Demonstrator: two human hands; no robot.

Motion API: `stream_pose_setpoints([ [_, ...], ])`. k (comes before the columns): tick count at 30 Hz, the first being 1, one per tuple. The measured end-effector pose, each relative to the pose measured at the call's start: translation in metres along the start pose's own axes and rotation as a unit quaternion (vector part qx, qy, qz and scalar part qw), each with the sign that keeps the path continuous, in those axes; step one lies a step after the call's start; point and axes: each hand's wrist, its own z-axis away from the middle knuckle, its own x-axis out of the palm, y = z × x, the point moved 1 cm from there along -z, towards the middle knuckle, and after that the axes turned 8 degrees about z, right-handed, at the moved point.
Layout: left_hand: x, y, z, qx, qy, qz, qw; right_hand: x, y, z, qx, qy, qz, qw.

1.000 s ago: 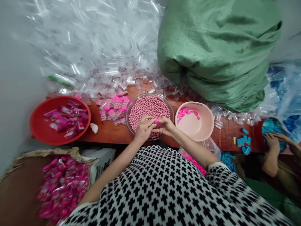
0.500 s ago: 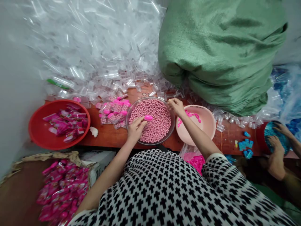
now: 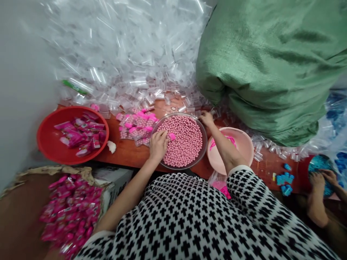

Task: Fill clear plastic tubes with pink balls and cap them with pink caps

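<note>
The left hand (image 3: 158, 144) rests inside the glass bowl (image 3: 206, 144) on the worktop (image 3: 127, 153). Its fingers are closed on a small pink piece (image 3: 172, 136), which is pressed against the pink beads (image 3: 187, 142) at the bowl's near-left side. This looks like a filling step, with the piece dipped into the beads to take some up. How much it has gathered cannot be seen.

The right hand (image 3: 207, 118) reaches past the bowl's far rim. Its fingertips touch the loose clear tubes (image 3: 184, 108) at the foot of the big clear heap (image 3: 130, 54). Its grip is narrow, but whether it has closed on a tube cannot be told.

Judged from this, the work now calls for two things. The pink piece must come up level so that no beads roll off, and the right hand must single out one tube from the tangle.

- **Left of the bowl:** filled packets (image 3: 137, 126) lie just beside it. Farther left, a red bowl (image 3: 43, 144) holds pink wrappers.
- **Right of the bowl:** a pink basin (image 3: 244, 135) holding a few pink caps (image 3: 230, 138) nearly touches it.
- **Behind the basin:** a green sack (image 3: 271, 65) bulks over it.
- **Below the worktop:** a carton (image 3: 27, 177) holds more pink wrappers.
- **Far right:** another person's hand (image 3: 317, 180) works at a blue dish (image 3: 321, 166).
</note>
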Motion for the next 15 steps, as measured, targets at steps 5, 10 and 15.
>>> stream_pose_setpoints([
  [5,-0.003,0.026,-0.003,0.033,-0.002,0.058,0.998,-0.012,-0.003,0.035,-0.074,0.024,-0.189,0.979],
  [10,0.006,0.035,-0.007,0.027,-0.095,-0.034,0.994,-0.024,0.001,0.09,-0.185,-0.062,-0.308,0.931],
  [15,0.022,0.029,-0.008,0.017,-0.174,-0.166,0.971,-0.002,-0.004,0.129,-0.201,-0.141,-0.032,0.969],
])
